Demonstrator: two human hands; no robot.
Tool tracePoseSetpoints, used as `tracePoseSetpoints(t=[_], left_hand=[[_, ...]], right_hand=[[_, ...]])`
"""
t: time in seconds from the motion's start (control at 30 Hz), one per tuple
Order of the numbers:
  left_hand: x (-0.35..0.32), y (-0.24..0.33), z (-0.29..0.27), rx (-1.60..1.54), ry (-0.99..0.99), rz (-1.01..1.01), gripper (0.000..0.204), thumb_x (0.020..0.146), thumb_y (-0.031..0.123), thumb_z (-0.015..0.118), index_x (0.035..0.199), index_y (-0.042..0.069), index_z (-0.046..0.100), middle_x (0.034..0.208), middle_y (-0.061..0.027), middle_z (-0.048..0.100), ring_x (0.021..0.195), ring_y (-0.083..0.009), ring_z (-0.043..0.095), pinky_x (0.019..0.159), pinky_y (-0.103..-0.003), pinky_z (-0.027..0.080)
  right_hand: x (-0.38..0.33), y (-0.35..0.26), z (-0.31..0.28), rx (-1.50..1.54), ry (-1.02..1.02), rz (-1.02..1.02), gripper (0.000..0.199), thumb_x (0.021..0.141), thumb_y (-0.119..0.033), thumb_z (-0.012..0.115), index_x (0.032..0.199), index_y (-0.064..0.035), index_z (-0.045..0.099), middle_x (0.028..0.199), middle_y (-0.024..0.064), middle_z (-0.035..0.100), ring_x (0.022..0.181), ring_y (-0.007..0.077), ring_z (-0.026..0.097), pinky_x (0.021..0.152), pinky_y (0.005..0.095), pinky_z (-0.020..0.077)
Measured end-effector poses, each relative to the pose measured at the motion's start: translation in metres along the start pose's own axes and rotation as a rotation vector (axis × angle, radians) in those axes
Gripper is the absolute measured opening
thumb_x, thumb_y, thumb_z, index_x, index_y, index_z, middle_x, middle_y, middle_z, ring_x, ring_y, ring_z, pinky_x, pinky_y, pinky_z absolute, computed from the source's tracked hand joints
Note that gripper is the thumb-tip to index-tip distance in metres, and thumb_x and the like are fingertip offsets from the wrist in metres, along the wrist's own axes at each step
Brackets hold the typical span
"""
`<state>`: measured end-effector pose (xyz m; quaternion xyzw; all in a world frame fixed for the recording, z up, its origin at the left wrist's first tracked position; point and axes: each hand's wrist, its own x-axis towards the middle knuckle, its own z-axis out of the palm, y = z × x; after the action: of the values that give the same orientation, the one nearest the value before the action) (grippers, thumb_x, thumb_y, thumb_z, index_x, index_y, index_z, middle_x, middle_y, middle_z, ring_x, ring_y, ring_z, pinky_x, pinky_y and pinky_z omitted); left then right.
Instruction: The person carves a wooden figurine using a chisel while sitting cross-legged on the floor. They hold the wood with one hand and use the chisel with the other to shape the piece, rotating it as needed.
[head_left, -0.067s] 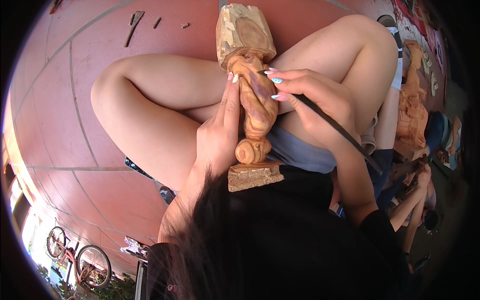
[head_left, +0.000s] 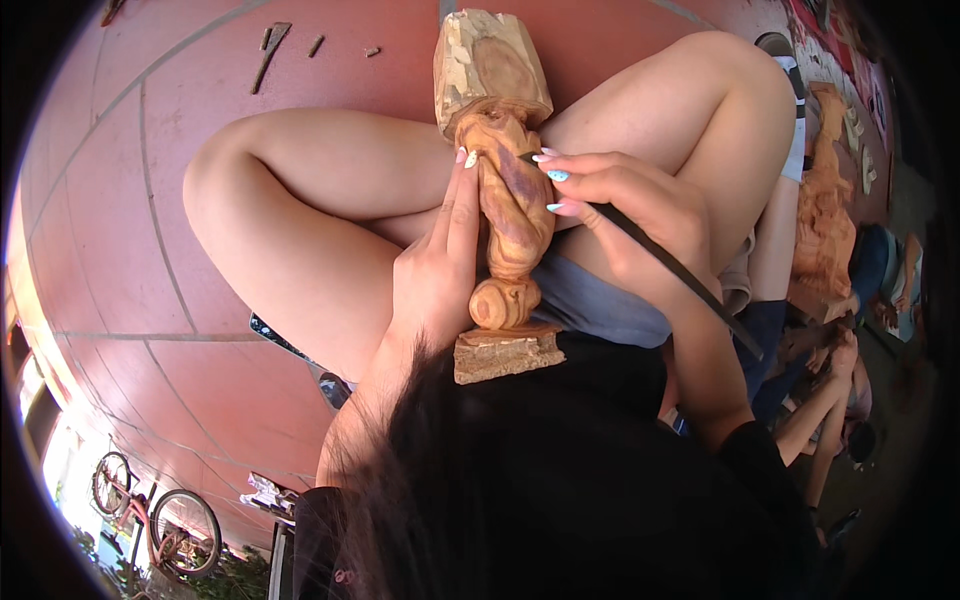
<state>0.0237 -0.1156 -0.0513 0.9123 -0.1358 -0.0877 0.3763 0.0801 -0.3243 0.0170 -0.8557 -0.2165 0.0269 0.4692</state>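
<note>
A wood carving [head_left: 515,220] with a twisted, grained body lies lengthwise between my bent legs. Its far end is a thick, rough-cut block, and its near end narrows to a round knob above a flat rough base. My left hand [head_left: 437,265] holds the carving along its left side, the fingers straight and pressed on its surface; the thumb is hidden. In my right hand [head_left: 650,205] is a long, dark, flat file [head_left: 690,285], pinched near its front. The file's tip meets the carving's upper right side, and its back end sticks out past my wrist.
Wood bits [head_left: 268,60] lie on the red tiled floor [head_left: 110,250] beyond my left knee. A bicycle [head_left: 160,530] is at the lower left. Along the right are a larger reddish carving [head_left: 825,200] and other people's arms [head_left: 825,390].
My right hand and the file have shifted slightly toward me and to the right along the carving. My left hand has stayed in place.
</note>
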Motion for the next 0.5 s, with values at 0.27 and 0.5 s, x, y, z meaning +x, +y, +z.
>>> tracePoseSetpoints(t=[0.27,0.5], left_hand=[[0.0,0.005,0.0,-0.041,-0.011,-0.028,0.089,0.086,0.01,0.071,0.157,-0.004,0.018,0.159,-0.0214,0.036,0.126,-0.0315,0.061,0.077,-0.034,0.063],[-0.004,0.001,0.006,-0.002,0.006,-0.099,0.093,0.084,0.015,0.076,0.159,0.003,0.022,0.137,-0.0223,0.057,0.113,-0.0334,0.067,0.084,-0.039,0.059]], right_hand=[[0.002,-0.004,-0.007,-0.025,0.009,0.018,0.02,0.077,0.014,0.074,0.095,0.0056,0.07,0.105,0.0181,0.075,0.098,0.0277,0.075,0.086,0.034,0.0603],[-0.026,-0.017,-0.009,0.04,-0.042,0.026,0.022,0.076,0.016,0.074,0.095,0.0052,0.07,0.104,0.0194,0.075,0.097,0.0287,0.075,0.085,0.0335,0.0602]])
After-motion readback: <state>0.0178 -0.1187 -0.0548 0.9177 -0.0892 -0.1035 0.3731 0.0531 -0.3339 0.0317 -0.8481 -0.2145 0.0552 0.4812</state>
